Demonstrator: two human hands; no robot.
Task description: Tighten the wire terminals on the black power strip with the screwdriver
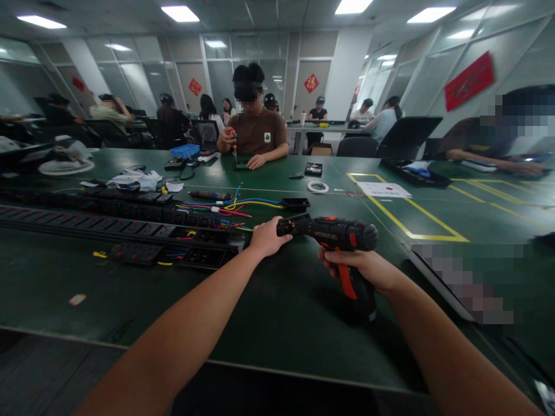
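My right hand [353,263] is wrapped around the grip of a black and orange cordless drill [344,231], its nose pointing left. In my left hand [269,238] is a small black plastic housing [285,227] with brass-coloured bits inside, held up off the table. The front end of the drill meets or overlaps this housing; whether the bit touches a screw cannot be made out. Just beyond lies another black housing [296,204] with blue and yellow wires [255,201] running to it. Left of my left hand stretches a long black power strip [143,222] with a row of sockets.
Loose socket modules [134,253] lie in front of the strip. A screwdriver-like tool [210,196], a white tape roll [318,187] and a paper sheet [384,189] rest on the green table [269,323]. A co-worker [258,130] sits opposite, holding a red-handled tool. A dark flat panel [459,283] lies right.
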